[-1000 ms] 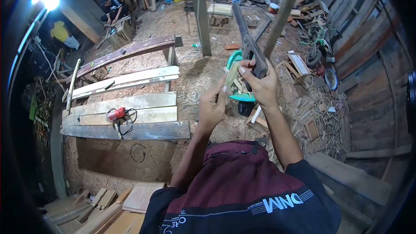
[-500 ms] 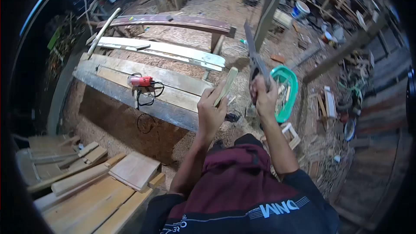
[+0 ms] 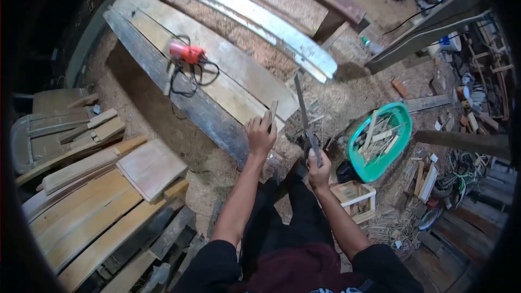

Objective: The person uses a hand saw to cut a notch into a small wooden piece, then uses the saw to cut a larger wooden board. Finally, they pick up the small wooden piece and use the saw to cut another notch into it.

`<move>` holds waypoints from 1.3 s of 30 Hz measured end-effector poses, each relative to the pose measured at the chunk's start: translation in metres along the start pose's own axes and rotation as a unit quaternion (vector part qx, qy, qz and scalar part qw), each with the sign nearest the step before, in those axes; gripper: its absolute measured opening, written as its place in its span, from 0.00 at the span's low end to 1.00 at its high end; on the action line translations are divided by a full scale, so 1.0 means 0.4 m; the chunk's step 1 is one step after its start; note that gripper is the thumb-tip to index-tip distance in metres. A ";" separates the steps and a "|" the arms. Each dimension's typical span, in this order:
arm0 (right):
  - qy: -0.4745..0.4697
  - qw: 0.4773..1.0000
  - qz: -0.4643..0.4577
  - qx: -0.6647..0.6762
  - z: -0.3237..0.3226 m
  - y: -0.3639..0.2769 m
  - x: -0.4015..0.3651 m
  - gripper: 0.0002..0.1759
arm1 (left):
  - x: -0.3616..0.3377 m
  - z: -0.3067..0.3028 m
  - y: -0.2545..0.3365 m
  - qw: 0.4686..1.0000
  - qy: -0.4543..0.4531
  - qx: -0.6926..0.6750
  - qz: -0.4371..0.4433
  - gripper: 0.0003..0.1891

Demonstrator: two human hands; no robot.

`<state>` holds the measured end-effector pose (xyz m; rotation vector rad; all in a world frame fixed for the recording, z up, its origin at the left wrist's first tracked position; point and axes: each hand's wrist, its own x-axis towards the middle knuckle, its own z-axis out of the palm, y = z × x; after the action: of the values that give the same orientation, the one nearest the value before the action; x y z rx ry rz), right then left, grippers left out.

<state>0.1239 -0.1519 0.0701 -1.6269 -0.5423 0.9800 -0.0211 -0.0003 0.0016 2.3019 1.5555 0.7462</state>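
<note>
My left hand (image 3: 261,138) is closed around a short wooden strip (image 3: 274,108), which sticks up past the fingers over the near end of the plank bench (image 3: 244,73). A handsaw (image 3: 302,100) is gripped by its handle in my right hand (image 3: 318,169). Its blade points up and away, just right of the bench end and apart from the strip. Farther along the bench lies a red power tool (image 3: 187,52) with a looped black cord.
A green basin (image 3: 374,173) of wood offcuts stands at right, with a small wooden frame (image 3: 364,199) nearer me. Stacked boards (image 3: 89,214) fill the lower left. A long white board (image 3: 255,19) lies beyond the bench. Shavings cover the ground.
The view has tilted down and shifted. Both hands have lowered, bringing the strip to the bench end. My right hand still holds the saw, with the basin now farther to its right.
</note>
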 end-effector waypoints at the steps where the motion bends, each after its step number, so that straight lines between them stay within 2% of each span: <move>1: 0.002 0.999 -0.024 -0.042 0.006 0.048 0.037 0.18 | 0.012 0.058 -0.016 1.000 -0.009 0.002 -0.004 0.21; 3: 0.008 0.993 -0.070 -0.097 0.012 0.154 0.106 0.19 | 0.027 0.159 -0.043 0.999 -0.034 0.000 -0.017 0.21; 6: 0.000 0.989 -0.094 -0.117 0.016 0.275 0.171 0.19 | 0.016 0.262 -0.087 0.999 -0.043 0.020 0.012 0.21; 7: 0.001 0.982 -0.135 -0.133 0.020 0.300 0.184 0.18 | 0.014 0.272 -0.088 0.998 -0.052 0.016 -0.007 0.21; 10: -0.005 0.988 -0.112 -0.107 0.031 0.364 0.187 0.18 | 0.036 0.269 -0.081 0.999 -0.004 0.033 0.014 0.23; 11: 0.004 0.991 -0.090 -0.096 0.037 0.379 0.184 0.18 | 0.041 0.272 -0.081 1.000 -0.024 0.000 0.006 0.24; 14: 0.017 0.994 -0.074 -0.079 0.050 0.390 0.179 0.17 | 0.074 0.284 -0.083 0.997 -0.030 -0.046 0.049 0.25; 17: 0.003 0.992 -0.094 -0.083 0.056 0.384 0.177 0.17 | 0.098 0.305 -0.098 0.995 -0.070 -0.013 0.073 0.25; 20: 0.002 0.987 -0.110 -0.115 0.068 0.365 0.172 0.18 | 0.096 0.314 -0.102 0.996 -0.055 -0.017 0.068 0.25; 26: 0.002 0.993 -0.058 -0.099 0.077 0.376 0.142 0.18 | 0.094 0.317 -0.110 0.996 -0.043 -0.024 0.070 0.24; 32: 0.003 0.992 -0.065 -0.111 0.068 0.396 0.144 0.19 | 0.094 0.315 -0.107 0.996 -0.041 -0.016 0.075 0.24; 35: 0.012 0.998 -0.022 -0.053 0.056 0.418 0.120 0.19 | 0.093 0.315 -0.108 0.996 -0.041 -0.014 0.073 0.25; 39: 0.018 0.996 -0.030 -0.087 0.070 0.380 0.151 0.18 | 0.089 0.315 -0.106 0.996 -0.040 -0.011 0.074 0.25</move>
<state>0.1127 -0.1331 -0.0943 -1.7676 -0.6635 0.8765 0.0255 0.0571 -0.1144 2.4199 1.3463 0.6935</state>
